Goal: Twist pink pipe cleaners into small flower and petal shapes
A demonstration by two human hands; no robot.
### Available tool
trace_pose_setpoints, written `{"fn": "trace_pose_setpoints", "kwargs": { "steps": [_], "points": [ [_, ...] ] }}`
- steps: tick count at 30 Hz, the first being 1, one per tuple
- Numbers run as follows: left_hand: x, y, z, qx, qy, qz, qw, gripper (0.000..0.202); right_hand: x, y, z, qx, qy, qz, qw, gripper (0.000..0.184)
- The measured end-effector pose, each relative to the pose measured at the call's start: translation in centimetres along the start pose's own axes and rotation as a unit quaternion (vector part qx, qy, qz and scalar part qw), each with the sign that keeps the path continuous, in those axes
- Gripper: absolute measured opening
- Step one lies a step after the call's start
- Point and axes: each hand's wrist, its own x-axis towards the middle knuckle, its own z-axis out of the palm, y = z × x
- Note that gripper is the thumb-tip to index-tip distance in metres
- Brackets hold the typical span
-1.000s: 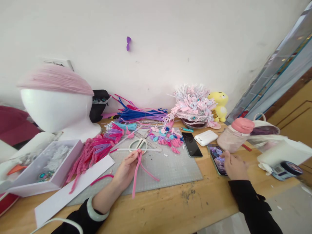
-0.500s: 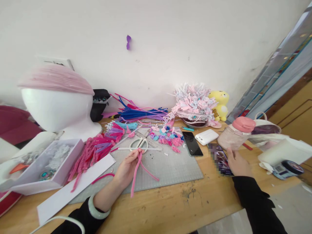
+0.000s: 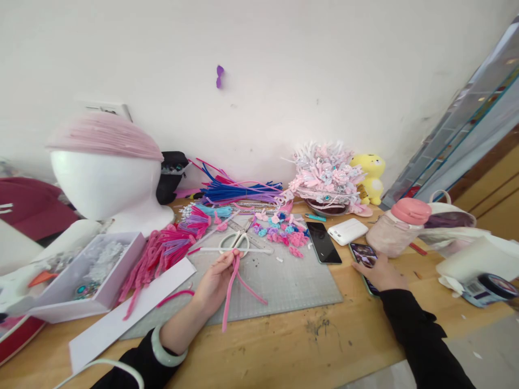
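Pink fuzzy stem (image 3: pixel 229 302) pinched between thumb and fingers of the left hand (image 3: pixel 216 278), two lengths of it hanging below the grip, over the near part of the grey cutting mat (image 3: pixel 300 294). Scissors (image 3: pixel 240 234) just beyond that hand, on the mat, blades pointing away. Right hand (image 3: pixel 381 273) lies over a phone with a lit screen (image 3: pixel 364 253), covering its middle; cannot tell from here whether the fingers grip its edge or only rest on it. Beside it on the wooden table (image 3: pixel 279 351): a dark-screened phone (image 3: pixel 323 243), a white rounded case (image 3: pixel 347 231), a jar with a pink lid (image 3: pixel 391 237). Bundled pink stems (image 3: pixel 150 262) left of the mat; blue stems (image 3: pixel 231 190) behind it, near the wall. Small coloured knots (image 3: pixel 279 232) scattered toward the mat's far right. White head form (image 3: pixel 105 181) at far left, pink-capped.
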Motion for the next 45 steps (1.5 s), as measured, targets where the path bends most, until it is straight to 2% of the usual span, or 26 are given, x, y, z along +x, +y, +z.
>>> {"fn": "trace_pose_setpoints", "kwargs": {
  "steps": [3,9,16,24,26,28,29,31,33,35,37,39,42,45],
  "points": [
    [0.2,-0.1,-0.2,-0.001,0.001,0.001,1.000,0.009,0.0,-0.2,0.2,-0.011,0.001,0.017,1.000,0.069],
    [0.3,-0.1,-0.3,-0.007,-0.005,0.003,1.000,0.008,0.1,-0.2,0.2,0.002,0.026,0.010,1.000,0.070],
    [0.4,-0.3,-0.4,-0.008,-0.015,0.008,1.000,0.008,0.7,0.0,0.1,0.027,0.003,0.015,1.000,0.073],
    [0.5,-0.5,-0.5,-0.023,-0.041,0.012,0.999,0.009,0.1,-0.3,-0.4,0.013,0.013,0.037,0.999,0.077],
    [0.5,-0.6,-0.5,-0.018,-0.051,0.015,0.998,0.010,-0.5,-1.4,-1.0,0.005,0.059,0.011,0.998,0.078],
    [0.5,-0.7,-0.6,-0.012,-0.066,0.019,0.998,0.011,-1.7,-3.6,-1.8,0.050,0.096,-0.084,0.991,0.065],
    [0.5,-0.8,-0.7,-0.010,-0.074,0.019,0.997,0.011,-2.5,-5.1,-2.1,0.106,0.080,-0.162,0.978,0.056],
    [0.5,-0.9,-0.8,-0.008,-0.085,0.020,0.996,0.013,-4.7,-8.7,-2.3,0.232,-0.030,-0.273,0.933,0.041],
    [0.6,-1.1,-0.9,-0.008,-0.088,0.023,0.996,0.014,-7.2,-12.5,-1.7,0.294,-0.178,-0.341,0.875,0.034],
    [0.6,-1.2,-0.9,-0.011,-0.089,0.032,0.995,0.015,-9.6,-15.8,-0.5,0.335,-0.268,-0.397,0.811,0.031],
    [0.6,-1.2,-0.8,-0.014,-0.087,0.041,0.995,0.015,-11.4,-18.0,1.1,0.369,-0.300,-0.420,0.773,0.026],
    [0.6,-1.2,-0.7,-0.013,-0.081,0.047,0.995,0.014,-12.4,-19.1,2.7,0.396,-0.312,-0.420,0.755,0.019],
    [0.6,-1.1,-0.5,-0.011,-0.078,0.040,0.996,0.016,-13.0,-19.4,4.4,0.433,-0.333,-0.385,0.744,0.016],
    [0.6,-0.9,-0.6,-0.038,-0.066,0.036,0.996,0.016,-13.3,-19.4,5.0,0.475,-0.405,-0.324,0.711,0.020]
  ]
}}
